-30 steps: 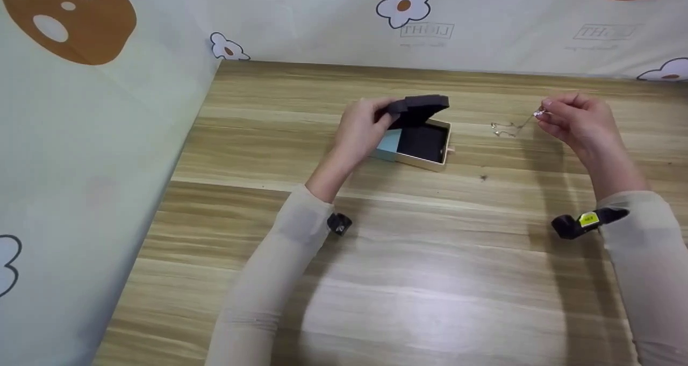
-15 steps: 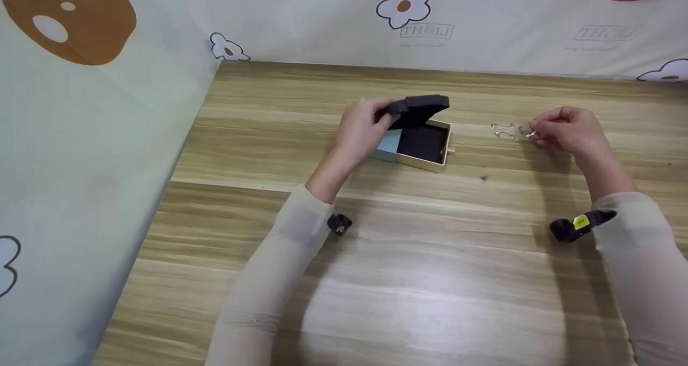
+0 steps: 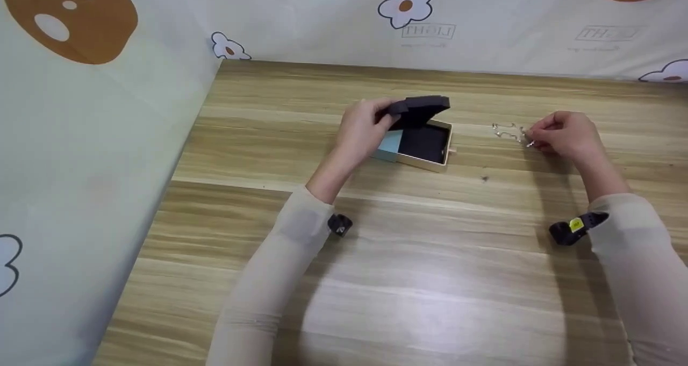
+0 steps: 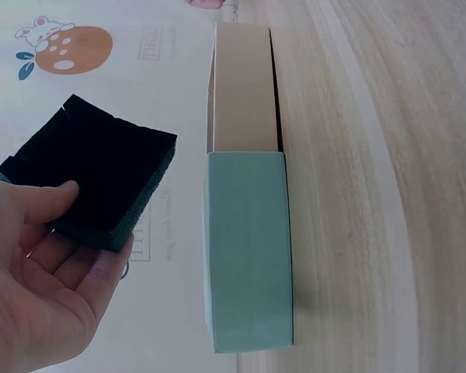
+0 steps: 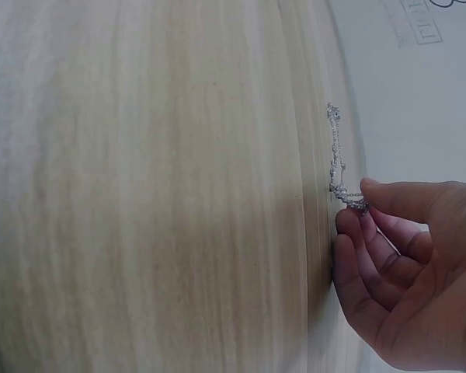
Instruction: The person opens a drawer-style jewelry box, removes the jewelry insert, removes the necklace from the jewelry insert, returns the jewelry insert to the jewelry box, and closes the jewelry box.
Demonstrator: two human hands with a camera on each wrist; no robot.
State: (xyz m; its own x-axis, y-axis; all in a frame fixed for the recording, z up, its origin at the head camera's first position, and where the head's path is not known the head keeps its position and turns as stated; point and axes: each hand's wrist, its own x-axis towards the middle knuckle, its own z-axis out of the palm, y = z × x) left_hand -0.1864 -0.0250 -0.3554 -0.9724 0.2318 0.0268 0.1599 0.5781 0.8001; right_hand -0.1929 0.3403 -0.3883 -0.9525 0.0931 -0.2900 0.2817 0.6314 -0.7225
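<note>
My left hand (image 3: 363,128) grips a black foam pad (image 3: 430,107), thumb on one face and fingers under it in the left wrist view. The pad is tilted above a small drawer box, whose teal sleeve (image 4: 250,249) is partly slid off the cream drawer (image 4: 245,89). Black lining (image 3: 424,143) shows inside the drawer. To the right of the box, a thin silver chain with small shiny ornaments (image 5: 339,189) lies loosely looped on the table. My right hand (image 3: 567,135) pinches its near end between thumb and fingers, low over the wood.
A wood-grain table (image 3: 430,248) extends under both arms. Behind and to the left stands a pale printed backdrop (image 3: 322,22) along the table's edges. A small pull tab (image 3: 452,151) sticks out from the drawer's right end.
My right hand has come down and slightly left, lowering the pinched end of the chain towards the table. My left hand and the foam pad have stayed in place.
</note>
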